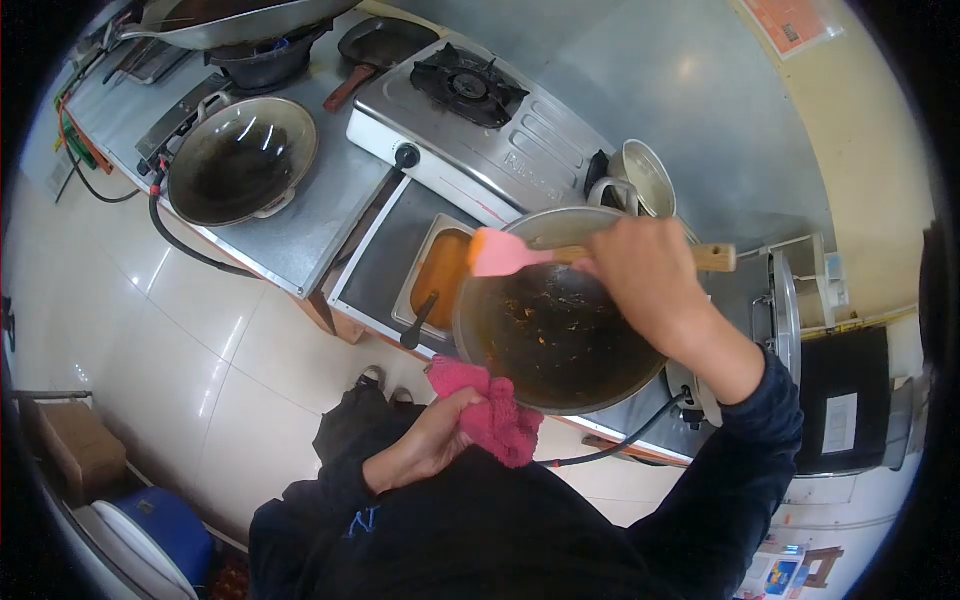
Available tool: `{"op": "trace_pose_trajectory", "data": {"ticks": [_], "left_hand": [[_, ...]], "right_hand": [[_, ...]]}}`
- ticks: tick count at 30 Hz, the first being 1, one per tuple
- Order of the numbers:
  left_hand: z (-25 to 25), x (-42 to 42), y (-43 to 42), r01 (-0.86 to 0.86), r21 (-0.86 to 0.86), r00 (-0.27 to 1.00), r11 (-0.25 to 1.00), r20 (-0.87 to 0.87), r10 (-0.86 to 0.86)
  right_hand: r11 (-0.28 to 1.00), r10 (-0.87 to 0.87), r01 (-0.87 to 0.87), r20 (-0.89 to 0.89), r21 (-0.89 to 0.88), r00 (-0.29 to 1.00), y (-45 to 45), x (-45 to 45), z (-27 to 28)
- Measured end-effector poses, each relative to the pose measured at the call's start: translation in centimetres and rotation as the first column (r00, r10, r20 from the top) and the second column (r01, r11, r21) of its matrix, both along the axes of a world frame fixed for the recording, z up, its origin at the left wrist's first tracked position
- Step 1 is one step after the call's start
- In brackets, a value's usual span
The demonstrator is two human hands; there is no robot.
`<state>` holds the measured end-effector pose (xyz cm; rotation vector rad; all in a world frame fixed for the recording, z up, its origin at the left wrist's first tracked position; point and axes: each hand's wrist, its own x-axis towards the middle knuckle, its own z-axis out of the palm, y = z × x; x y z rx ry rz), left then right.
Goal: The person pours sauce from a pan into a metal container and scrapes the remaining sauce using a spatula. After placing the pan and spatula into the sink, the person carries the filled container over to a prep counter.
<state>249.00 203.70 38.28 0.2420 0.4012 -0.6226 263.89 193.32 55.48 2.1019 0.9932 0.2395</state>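
Observation:
My right hand (645,285) is closed round the wooden handle of a pink spatula (505,254), held above a large wok (565,345). Orange residue colours the tip of the spatula's head. Inside the wok, the dark surface carries small yellowish scraps. At the wok's near rim, my left hand (435,435) grips a bunched pink cloth (492,412). Just left of the wok is a rectangular metal pan (407,290) of orange sauce, with a dark-handled utensil (420,322) resting in it.
A gas stove (490,130) stands behind the wok, with a metal pot (648,175) at its right. Another wok (243,160) sits on the left counter, near a square pan (385,42). A black hose (200,245) hangs along the counter's front.

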Motion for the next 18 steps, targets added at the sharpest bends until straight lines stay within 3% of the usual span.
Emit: {"op": "trace_pose_trajectory", "data": {"ticks": [3,6,9,15,18], "left_hand": [[0.6,-0.2,0.0,-0.016,0.015,1.000,1.000,0.008,0.016],[0.1,-0.5,-1.3,-0.115,0.123,0.993,0.986,0.028,0.112],[-0.8,-0.9,-3.4,-0.225,0.187,0.974,0.956,0.039,0.222],[-0.2,-3.0,-7.4,-0.389,0.309,0.919,0.868,0.075,0.386],[0.0,-4.9,-9.5,-0.494,0.407,0.864,0.768,0.127,0.488]], "right_hand": [[0.988,-0.135,0.133,-0.027,-0.076,0.990,-1.0,0.3,0.4],[0.999,-0.019,0.021,0.049,-0.042,0.999,-3.1,0.1,-0.8],[0.973,0.146,-0.157,0.075,0.167,0.986,-4.8,-0.7,-1.5],[0.873,0.249,-0.230,0.013,0.431,0.968,-8.5,-1.4,-0.9],[0.843,0.121,-0.035,-0.126,0.536,0.985,-10.4,-1.9,0.0]]}}
